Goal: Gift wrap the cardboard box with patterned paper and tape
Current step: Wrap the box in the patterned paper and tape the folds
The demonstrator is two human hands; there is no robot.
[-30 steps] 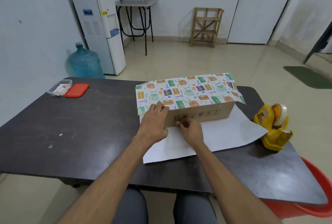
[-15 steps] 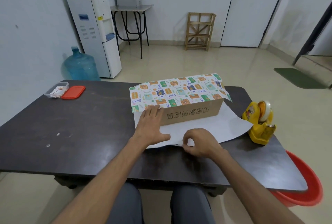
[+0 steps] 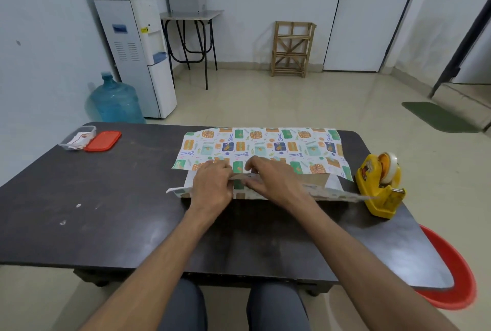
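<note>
The cardboard box [image 3: 316,181] lies in the middle of the dark table [image 3: 106,198], with only a brown strip of its front showing. Patterned paper [image 3: 265,144] covers its top. The near flap of that paper is lifted against the box front, and its white underside edge runs from left to right. My left hand [image 3: 212,184] and my right hand [image 3: 276,180] sit side by side at the box's front top edge. Each pinches the raised flap between thumb and fingers. A yellow tape dispenser [image 3: 380,184] stands just right of the box.
At the table's far left corner sit a small clear container [image 3: 77,138] and its red lid [image 3: 105,140]. A red tub [image 3: 451,272] stands on the floor by the table's right near corner. A water dispenser [image 3: 138,51] and a water bottle [image 3: 115,101] are beyond the table.
The near flap lay flat on the table before. Both hands have lifted it against the box front and moved to the top edge. The head view has shifted slightly.
</note>
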